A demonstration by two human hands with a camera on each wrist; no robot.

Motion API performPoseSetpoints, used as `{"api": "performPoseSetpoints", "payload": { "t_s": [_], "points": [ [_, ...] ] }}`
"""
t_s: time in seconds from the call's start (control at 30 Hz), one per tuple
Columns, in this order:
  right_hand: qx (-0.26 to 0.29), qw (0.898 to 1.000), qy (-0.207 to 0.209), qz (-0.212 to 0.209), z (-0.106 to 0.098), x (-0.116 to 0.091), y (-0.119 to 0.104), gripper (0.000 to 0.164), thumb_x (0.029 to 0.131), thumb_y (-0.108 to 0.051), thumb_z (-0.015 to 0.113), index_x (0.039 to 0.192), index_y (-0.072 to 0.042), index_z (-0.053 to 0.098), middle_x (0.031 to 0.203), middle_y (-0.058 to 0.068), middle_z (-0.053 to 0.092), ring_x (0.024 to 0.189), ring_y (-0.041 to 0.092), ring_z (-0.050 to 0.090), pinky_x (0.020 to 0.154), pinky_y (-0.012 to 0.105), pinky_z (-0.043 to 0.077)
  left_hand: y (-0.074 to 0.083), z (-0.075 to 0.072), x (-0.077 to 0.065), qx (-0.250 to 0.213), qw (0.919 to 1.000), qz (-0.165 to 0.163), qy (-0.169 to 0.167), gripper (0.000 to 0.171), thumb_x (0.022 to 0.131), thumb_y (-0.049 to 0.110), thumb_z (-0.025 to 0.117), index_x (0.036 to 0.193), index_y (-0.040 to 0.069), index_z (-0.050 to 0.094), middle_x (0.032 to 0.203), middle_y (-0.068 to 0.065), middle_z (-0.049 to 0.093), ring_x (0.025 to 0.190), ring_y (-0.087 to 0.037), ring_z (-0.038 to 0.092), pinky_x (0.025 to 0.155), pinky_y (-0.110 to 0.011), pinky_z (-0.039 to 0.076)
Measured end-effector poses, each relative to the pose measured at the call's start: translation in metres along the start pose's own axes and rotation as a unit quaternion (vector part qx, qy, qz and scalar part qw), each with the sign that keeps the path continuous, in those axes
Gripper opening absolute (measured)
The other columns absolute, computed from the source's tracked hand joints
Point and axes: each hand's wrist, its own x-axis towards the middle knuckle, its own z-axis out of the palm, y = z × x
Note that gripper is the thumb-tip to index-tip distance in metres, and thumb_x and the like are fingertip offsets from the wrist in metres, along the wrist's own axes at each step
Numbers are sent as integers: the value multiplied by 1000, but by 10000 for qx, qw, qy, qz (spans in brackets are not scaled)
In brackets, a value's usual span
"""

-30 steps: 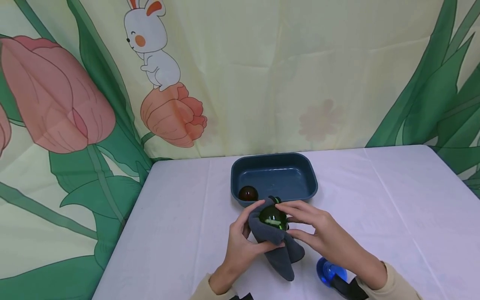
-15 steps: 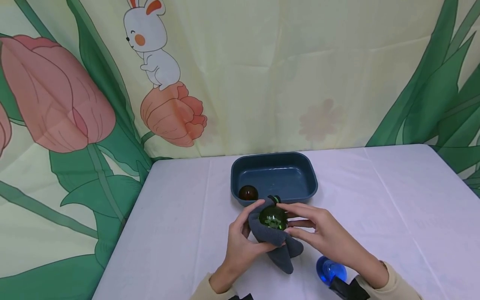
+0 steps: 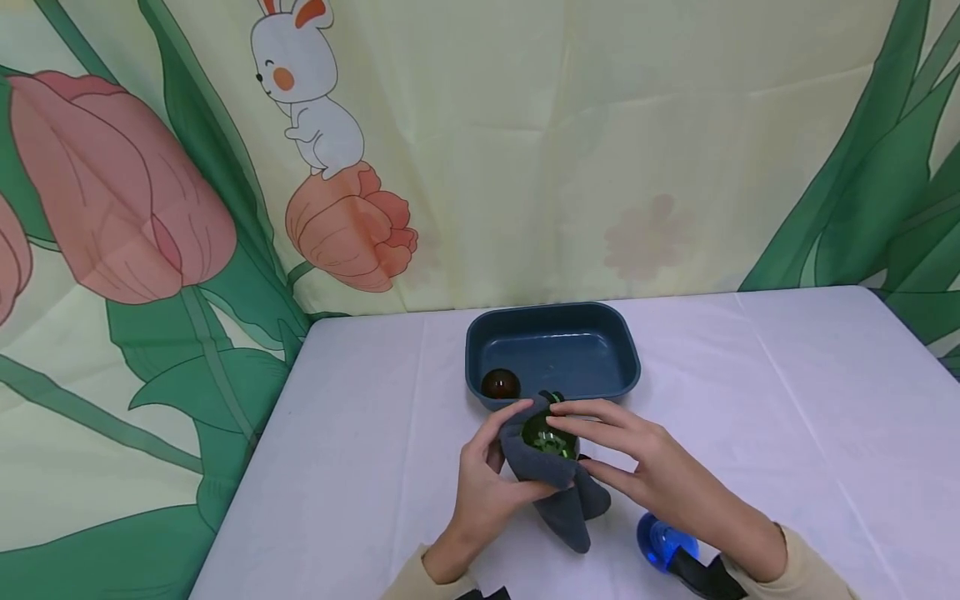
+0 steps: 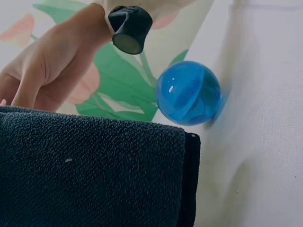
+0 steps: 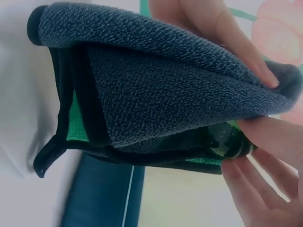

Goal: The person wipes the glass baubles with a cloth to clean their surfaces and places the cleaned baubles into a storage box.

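Note:
A dark grey-blue towel (image 3: 564,518) with a dark edge is folded around a clear green ball (image 3: 553,440) above the table. My left hand (image 3: 486,483) grips the towel from the left, thumb in front and fingers behind. My right hand (image 3: 637,454) holds the green ball from the right, fingertips over its top and thumb lower down. In the right wrist view the green ball (image 5: 223,140) sits between thumb and fingers, partly under the towel (image 5: 161,94). A clear blue ball (image 4: 188,93) rests on the table beneath my right wrist.
Behind the hands stands a dark blue tray (image 3: 558,362), with a dark reddish-brown ball (image 3: 501,384) at its near left corner. A white cloth covers the table (image 3: 352,467). A printed curtain (image 3: 510,167) hangs along the back edge.
The right fingers have shifted farther over the green ball and spread slightly. The left hand keeps its grip on the towel. The head view has moved a little.

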Motion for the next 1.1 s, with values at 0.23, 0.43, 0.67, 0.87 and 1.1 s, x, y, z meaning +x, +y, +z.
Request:
{"api": "performPoseSetpoints", "payload": {
  "t_s": [0.23, 0.43, 0.67, 0.87, 1.1],
  "points": [
    [-197, 9997, -118, 5, 3, -2, 2, 70, 75, 6, 81, 136, -20, 61, 139, -2, 56, 126, 21, 57, 96, 15, 50, -1, 1, 0, 37, 9999, -101, 3, 77, 71, 2, 88, 139, 15, 54, 135, -10, 60, 123, -23, 61, 103, -33, 51],
    [-165, 9998, -69, 10, 5, -3, 2, 70, 76, 5, 80, 138, -19, 59, 139, -1, 55, 125, 21, 58, 95, 13, 50, -2, 2, -1, 131, 9999, -64, -14, 78, 71, 4, 89, 140, 17, 53, 136, -8, 60, 124, -23, 60, 104, -33, 50],
    [156, 9998, 89, 31, 3, -3, 4, 68, 77, 6, 79, 138, -17, 59, 137, 0, 56, 125, 18, 58, 96, 11, 48, -1, 3, -1, 311, 9993, 152, -112, 81, 72, 4, 88, 142, 15, 50, 138, -9, 59, 123, -23, 61, 104, -33, 50],
    [1020, 9919, -51, 758, 3, -3, 5, 51, 88, -6, 73, 137, -15, 59, 133, 2, 58, 118, 11, 62, 91, 26, 57, -1, 3, -1, 295, 9991, 228, -212, 83, 71, 3, 88, 143, 14, 48, 138, -10, 58, 124, -23, 60, 105, -34, 49],
    [2116, 9655, -202, 1505, 2, 0, 8, 46, 91, -13, 71, 136, -10, 59, 134, 12, 59, 118, 5, 60, 90, 31, 57, -6, 2, 0, 505, 9960, 697, -251, 82, 72, 3, 88, 143, 7, 47, 136, -14, 59, 123, -24, 61, 104, -34, 50]
  ]
}}
